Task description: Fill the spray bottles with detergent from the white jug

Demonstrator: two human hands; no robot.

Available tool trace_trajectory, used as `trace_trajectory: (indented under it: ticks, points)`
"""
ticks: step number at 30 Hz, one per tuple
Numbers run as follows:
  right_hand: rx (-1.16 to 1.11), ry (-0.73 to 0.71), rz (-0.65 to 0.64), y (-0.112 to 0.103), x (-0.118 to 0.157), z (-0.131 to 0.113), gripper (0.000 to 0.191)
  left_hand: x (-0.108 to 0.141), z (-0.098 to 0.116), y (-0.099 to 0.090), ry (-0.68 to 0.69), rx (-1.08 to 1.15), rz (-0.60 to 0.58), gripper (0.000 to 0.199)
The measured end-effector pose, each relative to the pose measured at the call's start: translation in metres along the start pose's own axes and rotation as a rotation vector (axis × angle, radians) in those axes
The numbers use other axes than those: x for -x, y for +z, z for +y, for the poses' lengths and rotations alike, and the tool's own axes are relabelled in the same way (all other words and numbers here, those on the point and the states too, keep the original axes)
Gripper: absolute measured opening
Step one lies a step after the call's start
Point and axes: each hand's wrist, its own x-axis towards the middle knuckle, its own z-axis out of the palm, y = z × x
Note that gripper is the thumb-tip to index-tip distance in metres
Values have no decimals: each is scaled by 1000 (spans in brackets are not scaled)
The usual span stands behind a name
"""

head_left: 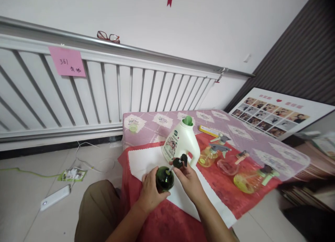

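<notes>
My left hand (151, 193) is wrapped round a dark green bottle (164, 180) low over the front of the table. Just right of the bottle's mouth, my right hand (187, 177) grips a dark pump head (179, 161) between thumb and fingers. A pale tube runs from the pump head toward the bottle; whether its tip is inside the neck I cannot tell. Behind both hands stands a large pale green jug (180, 140) with a handle and a green spout, its cap off. A white cloth (142, 161) lies under the work.
Spray bottles with yellow liquid (206, 158) (246, 182) and a clear pinkish container (227, 167) stand on the red cloth (209, 193) to the right. A yellow box (209, 131) lies behind them. A small greenish cap (133, 128) sits at the back left. A radiator (110, 92) lines the wall.
</notes>
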Motion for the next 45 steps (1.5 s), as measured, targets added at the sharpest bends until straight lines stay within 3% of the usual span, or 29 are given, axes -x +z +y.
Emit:
trace_trajectory:
  ticks: [15, 24, 34, 45]
  points:
    - [112, -15, -88, 11, 11, -5, 20, 4, -9, 8, 43, -58, 29, 92]
    - [185, 1, -79, 7, 10, -8, 52, 4, -7, 7, 20, -63, 8, 89]
    - [226, -74, -155, -2, 0, -13, 19, 2, -3, 4, 17, -40, -9, 97]
    - [256, -99, -225, -7, -4, -14, 34, -2, 3, -3, 5, 9, -28, 98]
